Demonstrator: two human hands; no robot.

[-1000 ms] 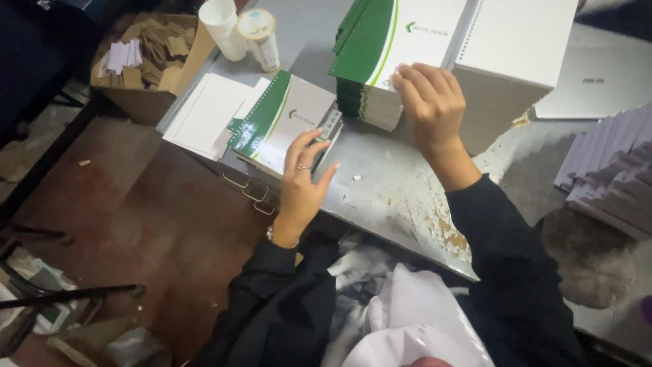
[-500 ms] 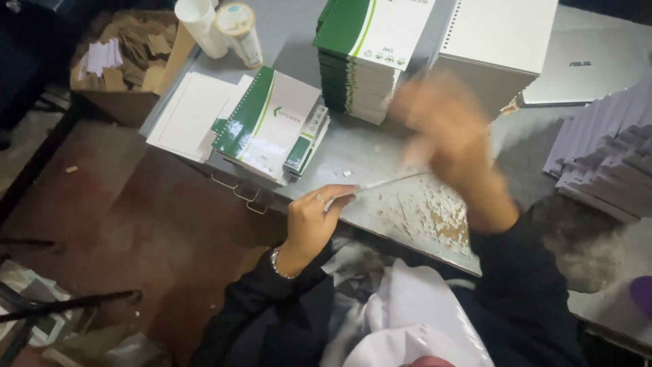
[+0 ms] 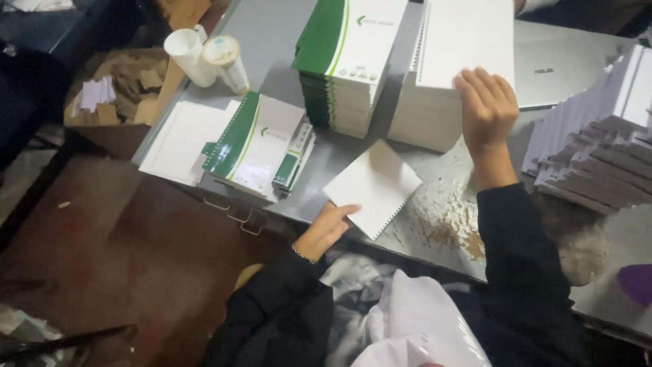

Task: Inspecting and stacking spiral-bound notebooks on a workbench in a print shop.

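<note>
My left hand (image 3: 327,230) grips the near corner of a white perforated sheet (image 3: 373,187) lying on the grey metal table (image 3: 272,41). My right hand (image 3: 486,109) rests with fingers spread on top of a tall stack of white sheets (image 3: 454,75) at the back. Beside that stack stands a stack of green-and-white covers (image 3: 345,61). A smaller pile of green-and-white covers (image 3: 259,144) lies to the left of my left hand.
White sheets (image 3: 182,140) lie at the table's left edge. Two paper cups (image 3: 205,57) stand behind them. A cardboard box of scraps (image 3: 114,95) sits to the left. Grey stacked pads (image 3: 598,149) fill the right. A closed laptop (image 3: 557,68) lies behind. Paper dust (image 3: 448,224) covers the table.
My right hand swept down to the table and went back up onto the white stack. A single white sheet now lies on the table, held by my left hand, which left the small cover pile.
</note>
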